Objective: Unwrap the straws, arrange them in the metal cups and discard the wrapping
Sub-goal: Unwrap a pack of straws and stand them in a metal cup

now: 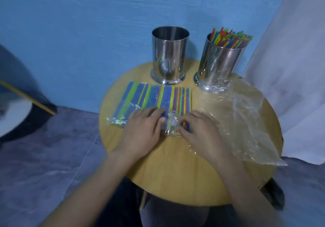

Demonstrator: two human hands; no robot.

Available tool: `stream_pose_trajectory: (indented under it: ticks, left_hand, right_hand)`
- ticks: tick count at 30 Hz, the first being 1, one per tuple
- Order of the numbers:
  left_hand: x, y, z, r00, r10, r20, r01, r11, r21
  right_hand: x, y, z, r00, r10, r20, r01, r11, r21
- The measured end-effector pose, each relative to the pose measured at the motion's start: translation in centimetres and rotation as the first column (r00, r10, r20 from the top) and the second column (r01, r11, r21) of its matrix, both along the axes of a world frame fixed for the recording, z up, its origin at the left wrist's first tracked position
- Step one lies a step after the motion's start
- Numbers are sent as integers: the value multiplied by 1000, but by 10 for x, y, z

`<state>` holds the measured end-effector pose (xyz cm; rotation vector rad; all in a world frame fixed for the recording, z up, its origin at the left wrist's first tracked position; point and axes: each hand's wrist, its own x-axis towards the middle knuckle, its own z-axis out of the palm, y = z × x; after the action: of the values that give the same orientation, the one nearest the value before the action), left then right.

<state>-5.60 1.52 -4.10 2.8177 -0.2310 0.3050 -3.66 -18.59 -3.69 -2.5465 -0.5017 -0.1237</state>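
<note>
Two packs of coloured straws lie side by side on the round wooden table [175, 174], both still in clear plastic: the left pack [130, 100] and the right pack [175, 100]. My left hand [142, 130] and my right hand [202, 132] both pinch the wrapping at the near end of the right pack. Behind the packs stand two metal cups. The left cup [169, 54] holds no straws that I can see. The right cup [219, 63] is full of loose straws [228, 38]. An empty clear wrapper [249, 121] lies to the right.
A blue wall rises just behind the table. A white cloth [290, 68] hangs at the right, close to the right cup. On the floor at the left lie a dark round object [17, 103] and a yellow stick [28, 97].
</note>
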Motion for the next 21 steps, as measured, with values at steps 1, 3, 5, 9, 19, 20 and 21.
stream_pose_trajectory:
  ticks: [1, 3, 5, 9, 19, 20, 21]
  left_hand:
    - [-1, 3, 3, 999, -33, 35, 34, 999, -38]
    - [-2, 12, 7, 992, -44, 119, 55, 995, -87]
    - [1, 25, 11, 990, 9, 137, 1, 997, -75]
    - [6, 43, 14, 999, 47, -25, -49, 993, -109]
    - [-6, 39, 33, 841, -431, -326, 109, 725, -680]
    - [-7, 37, 36, 805, -480, -350, 114, 703, -702]
    - [-9, 36, 40, 765, -524, -375, 114, 683, -721]
  right_hand:
    - [1, -7, 1, 1000, -12, -9, 12, 1000, 11]
    - [1, -22, 5, 999, -39, -1, 39, 999, -6]
    - [2, -34, 8, 997, -75, -1, 75, 997, -31]
    - [1, -38, 15, 993, -67, -94, 73, 995, 69]
    - [6, -11, 5, 958, -53, -282, 120, 967, 226]
    - [6, -13, 5, 957, -31, -289, 104, 965, 240]
    - [7, -14, 6, 954, -5, -300, 86, 963, 257]
